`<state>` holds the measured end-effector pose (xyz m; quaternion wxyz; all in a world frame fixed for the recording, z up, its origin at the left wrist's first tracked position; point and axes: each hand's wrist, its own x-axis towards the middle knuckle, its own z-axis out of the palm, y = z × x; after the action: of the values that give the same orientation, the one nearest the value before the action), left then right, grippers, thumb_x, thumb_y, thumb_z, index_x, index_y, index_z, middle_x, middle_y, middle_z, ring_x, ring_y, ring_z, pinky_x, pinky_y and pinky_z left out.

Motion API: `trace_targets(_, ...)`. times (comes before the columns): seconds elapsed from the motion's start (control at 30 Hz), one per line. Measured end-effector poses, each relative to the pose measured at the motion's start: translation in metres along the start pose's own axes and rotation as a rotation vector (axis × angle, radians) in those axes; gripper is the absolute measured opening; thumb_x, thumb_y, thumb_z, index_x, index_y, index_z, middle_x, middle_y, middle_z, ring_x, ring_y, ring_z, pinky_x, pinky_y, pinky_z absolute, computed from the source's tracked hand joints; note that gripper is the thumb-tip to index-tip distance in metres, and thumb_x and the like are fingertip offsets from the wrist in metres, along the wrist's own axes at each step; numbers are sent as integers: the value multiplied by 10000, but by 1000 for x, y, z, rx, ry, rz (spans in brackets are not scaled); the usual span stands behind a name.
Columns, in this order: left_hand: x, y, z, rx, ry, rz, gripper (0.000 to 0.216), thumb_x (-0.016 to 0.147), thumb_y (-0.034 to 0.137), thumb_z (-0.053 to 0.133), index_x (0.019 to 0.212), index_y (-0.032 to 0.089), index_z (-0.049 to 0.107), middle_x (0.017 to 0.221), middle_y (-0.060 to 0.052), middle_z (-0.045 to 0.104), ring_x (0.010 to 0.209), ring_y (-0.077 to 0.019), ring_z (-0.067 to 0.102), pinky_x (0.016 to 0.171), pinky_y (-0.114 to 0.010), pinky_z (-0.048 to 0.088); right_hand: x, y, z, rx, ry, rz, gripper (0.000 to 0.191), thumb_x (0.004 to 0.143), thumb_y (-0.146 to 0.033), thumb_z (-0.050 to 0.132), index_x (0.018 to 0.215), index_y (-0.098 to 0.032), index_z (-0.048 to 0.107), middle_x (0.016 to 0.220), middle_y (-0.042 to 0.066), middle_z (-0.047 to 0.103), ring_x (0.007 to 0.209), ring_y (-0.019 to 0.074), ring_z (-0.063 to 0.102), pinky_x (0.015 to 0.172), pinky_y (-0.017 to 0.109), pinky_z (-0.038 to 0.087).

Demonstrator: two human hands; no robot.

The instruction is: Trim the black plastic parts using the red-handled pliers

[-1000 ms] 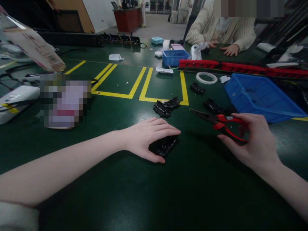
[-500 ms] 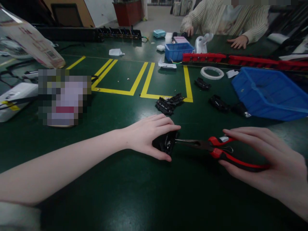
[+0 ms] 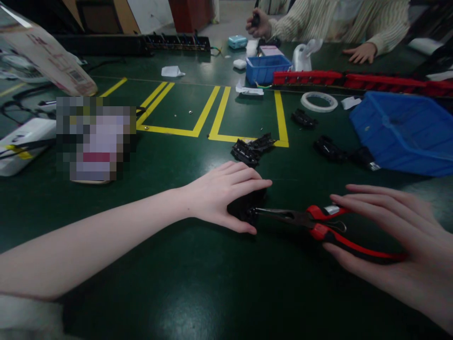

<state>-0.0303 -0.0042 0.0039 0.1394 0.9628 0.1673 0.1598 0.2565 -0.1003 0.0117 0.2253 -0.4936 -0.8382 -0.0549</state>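
Observation:
My left hand [image 3: 226, 198] grips a small black plastic part [image 3: 246, 208] against the green table [image 3: 198, 283], fingers curled over its top. My right hand [image 3: 392, 241] holds red-handled needle-nose pliers [image 3: 311, 222], and their thin jaws reach left into the black part. Both hands rest low on the table, near its middle.
More black parts [image 3: 251, 148] lie just beyond my left hand, others [image 3: 329, 148] near a large blue bin [image 3: 403, 132] at the right. A tape roll [image 3: 319, 101], a small blue bin [image 3: 265, 68] and red strips [image 3: 354, 80] sit farther back. Another person in a striped sleeve [image 3: 361, 23] sits opposite.
My right hand brought the pliers from above the table down and left until the jaws met the black part. My left hand tilted the part up slightly and stayed in place.

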Motion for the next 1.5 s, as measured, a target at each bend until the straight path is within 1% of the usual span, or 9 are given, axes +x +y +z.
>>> trace_targets(0.23,0,0,1,-2,-17,-11,749,768,624,587,1312,125,456,1212,-150,568,1069,-276,523,891,-379,403,3,2,3,-9,18,-48,434,784,-421,588,1184,-271,509,1088,81,612,976,315,596,837,473,463)
trace_targets(0.43,0,0,1,-4,-34,-27,737,773,616,584,1317,137,452,1215,-141,568,1073,-276,521,903,-383,396,3,3,5,-42,18,-89,426,782,-434,603,1137,-206,544,1044,105,621,956,291,595,822,425,453)
trace_targets(0.6,0,0,0,-7,-30,-25,747,768,615,593,1311,119,457,1212,-147,571,1074,-276,523,895,-382,405,0,4,5,-75,39,-137,461,792,-438,593,1160,-167,535,1021,123,631,954,302,568,854,441,424)
trace_targets(0.7,0,-1,0,-10,-35,-22,742,781,604,590,1315,107,452,1219,-156,566,1081,-275,520,901,-383,410,0,4,5,-105,51,-167,476,789,-413,602,1182,-155,524,998,118,634,920,292,570,827,426,430)
trace_targets(0.9,0,-2,2,-13,-33,-3,738,789,602,582,1324,111,447,1201,-172,565,1073,-290,523,906,-410,430,0,3,6,-94,46,-166,469,787,-393,611,1184,-159,528,1033,105,614,832,236,616,687,343,474)
trace_targets(1.13,0,-2,2,-23,4,31,759,773,561,633,1316,70,433,1206,-176,551,1082,-268,511,911,-383,448,0,4,8,-21,25,-147,453,789,-402,616,1158,-152,534,1010,94,623,828,211,631,660,303,499)
trace_targets(1.27,0,-1,2,-25,28,41,752,766,535,656,1311,67,433,1210,-181,547,1089,-263,507,918,-375,448,0,6,8,10,-5,-135,471,782,-431,618,1169,-182,521,1022,81,627,845,214,636,665,310,518)
trace_targets(1.37,0,-1,2,-33,20,33,750,764,539,655,1319,87,429,1221,-173,546,1094,-268,509,918,-389,451,-1,6,7,18,-25,-101,444,812,-430,582,1191,-213,498,1033,84,623,852,231,637,667,341,524)
trace_targets(1.5,0,-2,3,-53,-2,13,745,766,555,644,1327,112,431,1228,-168,549,1094,-275,515,914,-402,453,-3,5,6,-50,9,-134,501,792,-388,621,1243,-237,465,1043,97,624,841,257,638,649,371,521)
